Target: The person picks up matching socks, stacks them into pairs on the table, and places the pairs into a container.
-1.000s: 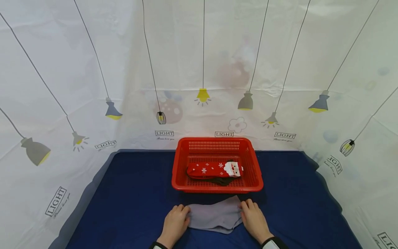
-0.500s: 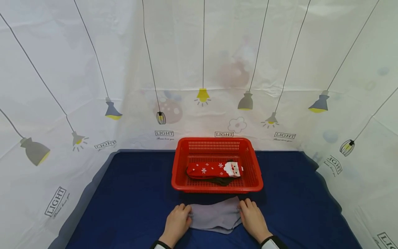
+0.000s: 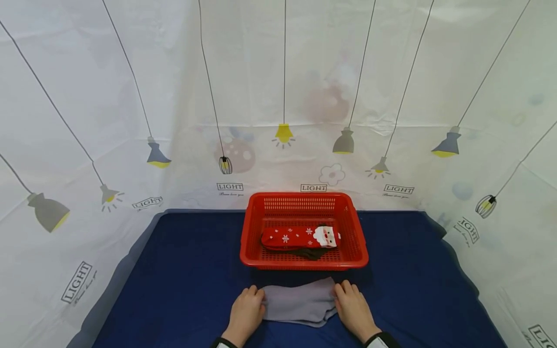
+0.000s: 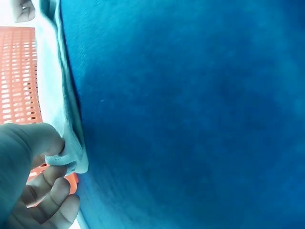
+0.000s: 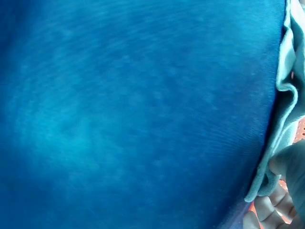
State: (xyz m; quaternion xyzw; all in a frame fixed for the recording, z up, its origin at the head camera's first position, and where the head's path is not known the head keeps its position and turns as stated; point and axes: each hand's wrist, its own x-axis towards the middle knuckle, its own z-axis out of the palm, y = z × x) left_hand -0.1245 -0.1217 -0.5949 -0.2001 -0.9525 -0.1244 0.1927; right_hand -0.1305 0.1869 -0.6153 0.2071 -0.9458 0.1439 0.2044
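Note:
A pair of grey socks [image 3: 300, 303], layered one over the other, stretches sideways between my two hands in front of the basket. My left hand [image 3: 246, 311] pinches their left end; in the left wrist view the thumb [image 4: 50, 139] presses on the edge of the fabric [image 4: 51, 81]. With thumb and fingers, my right hand [image 3: 354, 309] holds the opposite end, where the right wrist view shows the cloth [image 5: 287, 57] in wavy folds. Part of each end is hidden behind the fingers.
Just beyond the socks stands a red plastic basket [image 3: 248, 232]. Inside it lies a red sock [image 3: 296, 237] with snowflakes and a Santa face, on top of something dark green [image 3: 311, 253]. Dark blue cloth [image 3: 183, 270] covers the table, with a white printed curtain [image 3: 261, 72] around it.
Both hands keep their hold on the grey socks and shift only slightly. The upper right corner of the socks has dropped a little towards me.

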